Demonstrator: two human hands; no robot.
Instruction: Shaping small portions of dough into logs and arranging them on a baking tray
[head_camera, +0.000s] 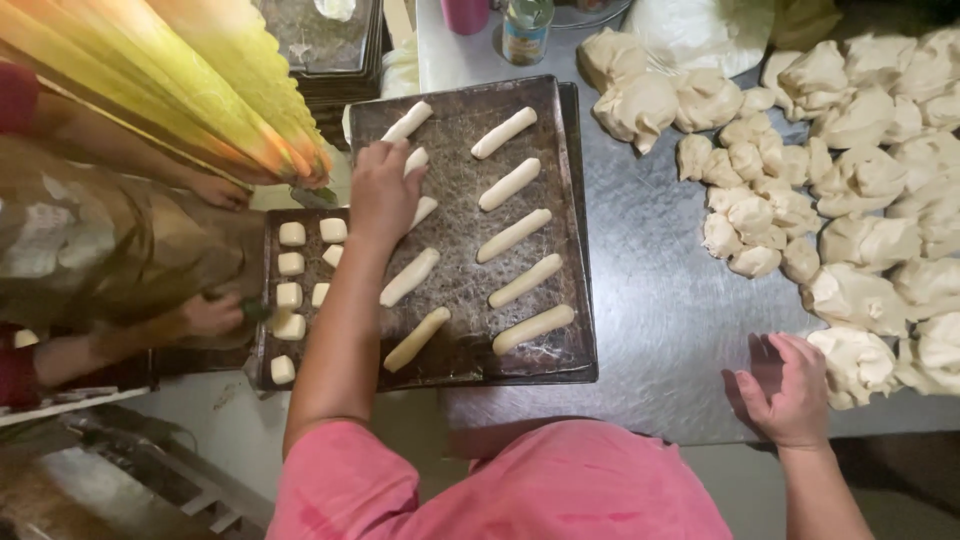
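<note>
**Tray Loading: Partly Filled**

Ten pale, smooth dough sticks (513, 235) are laid in two columns on the dark, crusted baking tray (575, 250). The left hand (383, 190) is set on a stick in the left column, fingers curled over it. The right hand (790, 392) lies open on the steel table (660, 300), beside lumpy dough pieces (860, 290) not yet shaped.

left hand (383, 190): arm extended, palm down | right hand (785, 392): open, fingers spread
</note>
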